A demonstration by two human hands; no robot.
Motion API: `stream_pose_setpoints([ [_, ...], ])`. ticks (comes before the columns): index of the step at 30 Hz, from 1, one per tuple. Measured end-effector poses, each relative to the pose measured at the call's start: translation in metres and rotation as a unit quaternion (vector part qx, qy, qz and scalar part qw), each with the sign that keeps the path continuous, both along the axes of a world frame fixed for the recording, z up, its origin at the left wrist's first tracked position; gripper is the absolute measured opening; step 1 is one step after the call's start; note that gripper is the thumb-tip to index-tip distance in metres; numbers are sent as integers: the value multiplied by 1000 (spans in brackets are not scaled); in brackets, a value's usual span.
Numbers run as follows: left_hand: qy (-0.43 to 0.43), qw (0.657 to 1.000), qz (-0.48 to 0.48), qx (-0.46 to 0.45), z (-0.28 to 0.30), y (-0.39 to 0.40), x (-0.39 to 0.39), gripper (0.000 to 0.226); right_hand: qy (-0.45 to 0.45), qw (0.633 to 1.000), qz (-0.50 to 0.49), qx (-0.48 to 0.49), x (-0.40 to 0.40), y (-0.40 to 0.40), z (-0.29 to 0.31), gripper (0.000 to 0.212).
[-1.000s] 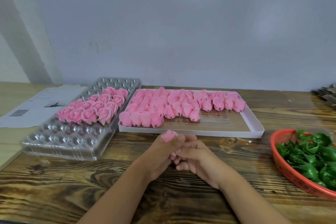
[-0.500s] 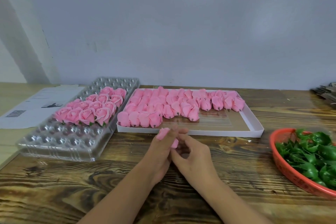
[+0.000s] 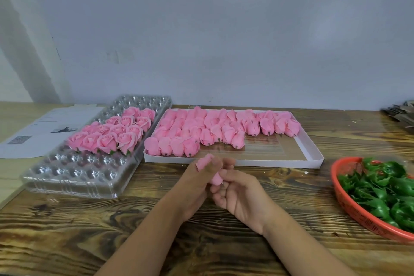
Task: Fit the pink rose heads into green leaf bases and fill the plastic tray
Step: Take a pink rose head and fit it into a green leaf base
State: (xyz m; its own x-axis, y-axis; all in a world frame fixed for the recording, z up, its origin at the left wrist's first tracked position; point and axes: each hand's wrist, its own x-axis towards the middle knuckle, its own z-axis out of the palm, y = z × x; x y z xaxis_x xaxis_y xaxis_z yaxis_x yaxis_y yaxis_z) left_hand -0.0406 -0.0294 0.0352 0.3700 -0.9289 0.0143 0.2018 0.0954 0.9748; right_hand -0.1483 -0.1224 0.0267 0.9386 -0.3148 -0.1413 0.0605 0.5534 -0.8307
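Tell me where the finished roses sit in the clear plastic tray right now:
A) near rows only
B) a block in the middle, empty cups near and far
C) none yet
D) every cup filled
B: the finished roses fill the middle of the plastic tray, with empty cups nearer and farther.

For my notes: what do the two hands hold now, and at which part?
Both hands, left hand and right hand, grip one pink rose head between them, fingers around its sides; the exact part is hidden.
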Motion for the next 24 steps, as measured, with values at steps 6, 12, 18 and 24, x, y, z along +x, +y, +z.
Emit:
stream_pose_setpoints([
  [6, -47, 998, 25, -22, 2, 2, 4, 58, 2, 999, 12, 40, 0, -2, 1, 34],
  [12, -92, 992, 71, -42, 0, 4, 8, 28, 54, 999, 4, 3, 1, -5, 2, 38],
  [18, -129, 987, 83, -43, -3, 4, 10, 36, 108, 994, 5, -15, -1, -12, 0, 45],
  [24, -168, 982, 82, -38, -5, 5, 10, 24, 134, 990, 47, -23, -5, -17, 3, 45],
])
